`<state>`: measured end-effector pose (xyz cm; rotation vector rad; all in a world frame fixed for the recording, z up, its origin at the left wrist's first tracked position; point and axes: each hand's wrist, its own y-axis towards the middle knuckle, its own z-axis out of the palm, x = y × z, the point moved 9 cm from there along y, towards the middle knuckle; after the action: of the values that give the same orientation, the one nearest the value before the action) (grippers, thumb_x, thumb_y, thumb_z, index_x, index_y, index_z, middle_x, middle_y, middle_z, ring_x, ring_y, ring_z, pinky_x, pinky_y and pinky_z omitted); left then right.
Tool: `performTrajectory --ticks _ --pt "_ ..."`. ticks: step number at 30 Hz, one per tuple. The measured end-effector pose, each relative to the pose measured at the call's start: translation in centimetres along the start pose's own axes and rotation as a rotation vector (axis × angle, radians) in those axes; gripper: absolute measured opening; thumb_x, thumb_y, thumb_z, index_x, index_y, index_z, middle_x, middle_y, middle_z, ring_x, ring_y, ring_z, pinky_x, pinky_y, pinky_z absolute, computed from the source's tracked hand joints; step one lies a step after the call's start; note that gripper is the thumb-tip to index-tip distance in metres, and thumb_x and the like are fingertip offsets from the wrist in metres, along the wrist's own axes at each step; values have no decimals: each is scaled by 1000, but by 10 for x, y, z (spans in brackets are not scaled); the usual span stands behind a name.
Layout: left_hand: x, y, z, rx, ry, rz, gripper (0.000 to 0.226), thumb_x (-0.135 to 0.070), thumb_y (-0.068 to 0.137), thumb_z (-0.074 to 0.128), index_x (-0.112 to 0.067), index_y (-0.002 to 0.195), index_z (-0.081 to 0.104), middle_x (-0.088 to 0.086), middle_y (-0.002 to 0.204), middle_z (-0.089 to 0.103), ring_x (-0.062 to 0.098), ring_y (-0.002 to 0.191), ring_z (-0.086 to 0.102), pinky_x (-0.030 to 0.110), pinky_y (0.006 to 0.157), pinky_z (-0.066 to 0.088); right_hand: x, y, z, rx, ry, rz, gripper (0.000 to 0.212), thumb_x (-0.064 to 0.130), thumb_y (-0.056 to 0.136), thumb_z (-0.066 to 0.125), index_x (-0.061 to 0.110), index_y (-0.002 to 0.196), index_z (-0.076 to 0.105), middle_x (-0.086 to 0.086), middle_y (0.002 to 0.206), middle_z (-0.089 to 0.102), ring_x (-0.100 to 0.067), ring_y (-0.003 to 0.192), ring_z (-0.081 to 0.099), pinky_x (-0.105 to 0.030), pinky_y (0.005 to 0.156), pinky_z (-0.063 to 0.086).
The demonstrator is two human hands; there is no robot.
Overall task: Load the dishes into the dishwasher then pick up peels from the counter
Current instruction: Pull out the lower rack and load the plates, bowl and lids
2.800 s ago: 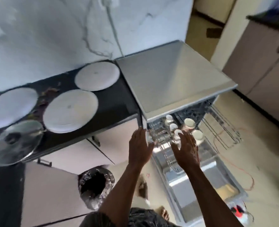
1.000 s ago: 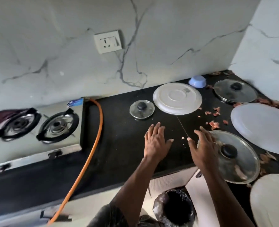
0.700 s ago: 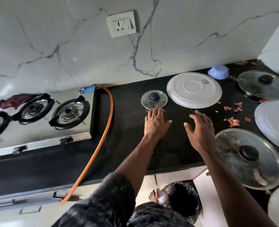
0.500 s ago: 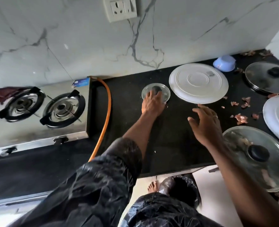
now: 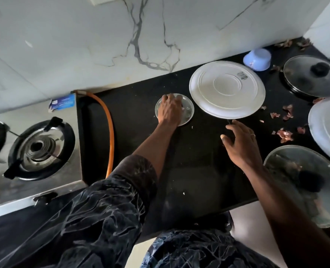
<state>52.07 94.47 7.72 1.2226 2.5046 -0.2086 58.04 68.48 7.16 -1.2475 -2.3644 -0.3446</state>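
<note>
A small glass lid (image 5: pixel 187 113) lies on the black counter (image 5: pixel 189 161), and my left hand (image 5: pixel 170 111) covers its middle with fingers curled over it; the knob is hidden. My right hand (image 5: pixel 241 144) hovers with fingers spread just in front of an upturned white plate (image 5: pixel 227 88). Reddish peels (image 5: pixel 285 134) are scattered to the right of that plate. An upturned blue bowl (image 5: pixel 257 59) sits by the wall. Another white plate (image 5: pixel 328 126) lies at the right edge. A large glass lid (image 5: pixel 303 182) lies near right, and another glass lid (image 5: pixel 313 76) lies far right.
A steel gas stove (image 5: pixel 40 147) fills the left side. An orange hose (image 5: pixel 110 128) runs along its right edge across the counter. The marble wall closes the back and the right corner. The counter's front edge is just below my right forearm.
I turned from the dishwasher to the counter. My left hand reached forward onto the small glass lid and curled over it. My right hand moved toward the white plate's near edge.
</note>
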Motion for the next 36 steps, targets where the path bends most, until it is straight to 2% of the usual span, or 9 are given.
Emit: performTrajectory --ticks 5,9,14,21,27,31,36 --pt "-6 9 -10 -10 21 -4 31 -26 94 60 -14 122 66 11 122 61 30 120 49 39 89 46 0 34 -8 -13 33 31 43 31 96 64 13 134 59 -6 154 46 -28 144 35 -41 119 27" --pt "-20 24 -27 -81 36 -8 29 -25 94 59 -15 121 67 11 123 63 31 119 50 41 91 47 -3 66 -20 -51 48 -2 42 28 95 66 13 133 60 -6 153 47 -28 142 39 -41 117 30" --pt "-45 44 -48 -173 -24 29 26 -19 89 68 -19 115 70 5 121 66 28 119 52 42 94 49 -22 116 -38 -86 45 -32 42 27 95 64 11 133 60 -8 152 47 -31 139 41 -42 115 32" --pt "-125 79 -20 -116 -83 146 34 -21 93 68 -18 127 68 5 131 64 27 125 50 43 101 46 -62 200 -63 -70 -26 -9 44 30 94 62 11 134 56 -10 145 50 -34 135 44 -46 111 38" --pt "-184 119 17 -33 -25 204 37 -23 94 68 -18 131 65 6 127 63 29 120 51 39 96 45 -90 283 -73 18 -132 -31 52 28 92 64 8 138 52 -19 142 47 -41 131 46 -49 109 38" --pt "-198 138 29 -20 -28 184 35 -22 93 68 -16 127 65 9 125 61 31 120 50 43 95 45 -106 330 -81 13 -152 27 56 32 94 63 11 143 46 -21 146 40 -44 133 40 -51 106 39" --pt "-202 150 37 -18 -16 174 33 -21 91 71 -16 124 67 9 121 62 32 117 51 44 93 47 -122 370 -78 3 -148 81 54 32 92 64 13 139 45 -19 141 42 -43 129 43 -51 101 42"
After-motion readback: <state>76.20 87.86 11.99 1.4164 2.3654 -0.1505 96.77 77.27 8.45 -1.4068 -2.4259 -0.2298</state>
